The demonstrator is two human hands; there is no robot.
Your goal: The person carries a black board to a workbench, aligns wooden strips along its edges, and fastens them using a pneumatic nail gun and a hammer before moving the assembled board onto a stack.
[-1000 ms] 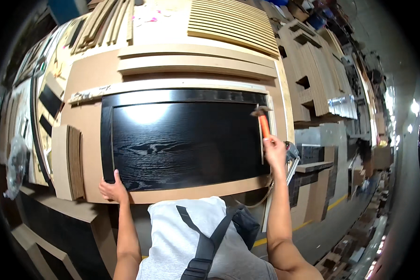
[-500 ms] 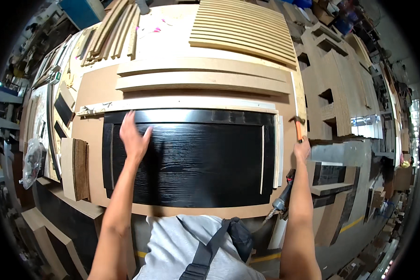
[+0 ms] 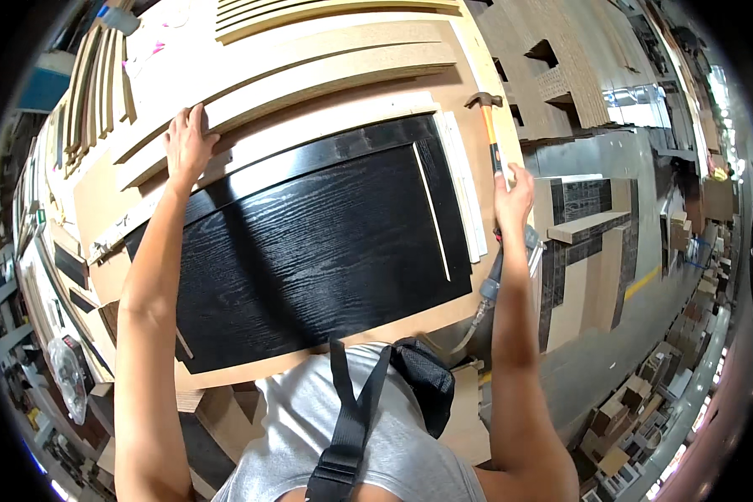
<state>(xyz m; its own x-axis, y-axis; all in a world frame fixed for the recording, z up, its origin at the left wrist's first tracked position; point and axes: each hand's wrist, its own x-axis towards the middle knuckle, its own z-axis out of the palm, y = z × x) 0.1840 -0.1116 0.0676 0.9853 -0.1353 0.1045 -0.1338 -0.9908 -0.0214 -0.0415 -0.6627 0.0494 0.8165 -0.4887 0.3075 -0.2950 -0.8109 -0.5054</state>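
1 black panel (image 3: pixel 326 226) lies on the bench (image 3: pixel 188 67), 2 pale strips (image 3: pixel 431 209) on it — 1 near each end. Beyond the panel, the left hand (image 3: pixel 190 146) rests at 2 long boards (image 3: pixel 335 71) — whether its grip pinches, I cannot tell. Right of the panel, the right hand (image 3: pixel 514 199) pinches 1 hammer (image 3: pixel 490 132).

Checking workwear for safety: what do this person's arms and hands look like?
The left hand and right hand are ungloved, and no sleeve shows on the left arm or right arm. A grey top, a black strap with a buckle and a black pouch are worn.
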